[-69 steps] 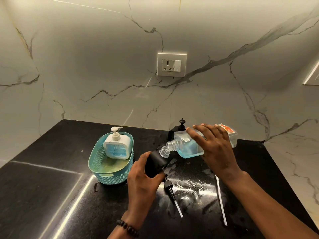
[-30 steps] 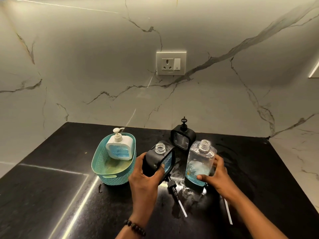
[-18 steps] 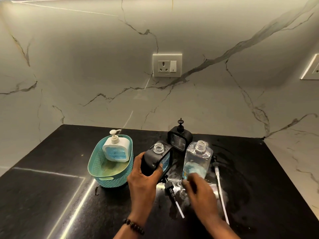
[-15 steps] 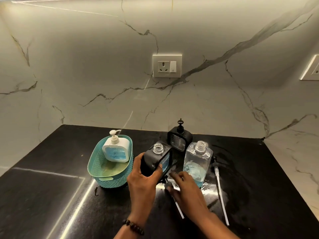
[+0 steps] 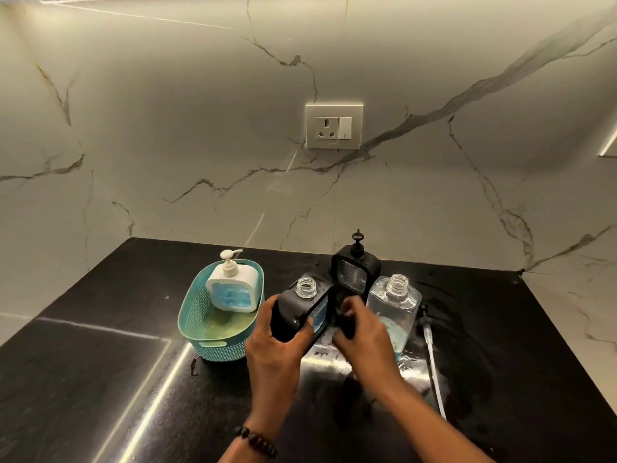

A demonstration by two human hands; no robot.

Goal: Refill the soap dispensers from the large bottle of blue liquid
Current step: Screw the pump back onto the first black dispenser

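My left hand (image 5: 273,352) grips a black soap dispenser (image 5: 292,314), tilted, its clear threaded neck (image 5: 306,287) uncapped and blue liquid showing in its window. My right hand (image 5: 365,340) is closed around a black pump head (image 5: 345,326) just right of that dispenser; the pump's tube is hidden. The large clear bottle (image 5: 397,300) stands upright and uncapped behind my right hand, with blue liquid low inside. A second black dispenser (image 5: 355,272) with its pump on stands at the back.
A white dispenser (image 5: 233,289) with blue liquid sits in a teal basket (image 5: 187,317) on the left. A long pump with a white tube (image 5: 433,362) lies on the wet black counter (image 5: 100,379) at the right. A wall socket (image 5: 334,127) is above.
My right hand stopped pouring, stood the large bottle upright and let it go. It then reached to the black pump lying on the counter and lifted it beside the dispenser.
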